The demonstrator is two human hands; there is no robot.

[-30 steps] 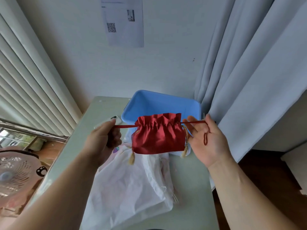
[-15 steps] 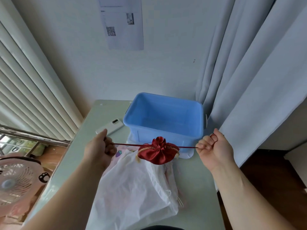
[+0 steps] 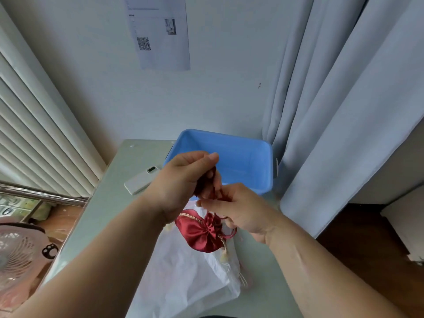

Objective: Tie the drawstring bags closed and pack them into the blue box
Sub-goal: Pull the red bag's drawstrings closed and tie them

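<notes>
While above red bag (image 3: 202,236), left hand (image 3: 181,182) and right hand (image 3: 243,213) tight on drawstring (image 3: 214,183).

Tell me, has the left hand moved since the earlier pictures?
Yes. The left hand went rightward: it was left of the blue box, and now it overlaps the box's near left corner.

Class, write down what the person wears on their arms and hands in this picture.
Both arms are bare: no sleeves show on the left forearm or right forearm. The left hand and right hand wear no gloves, and no ring, watch or bracelet is visible.
</notes>
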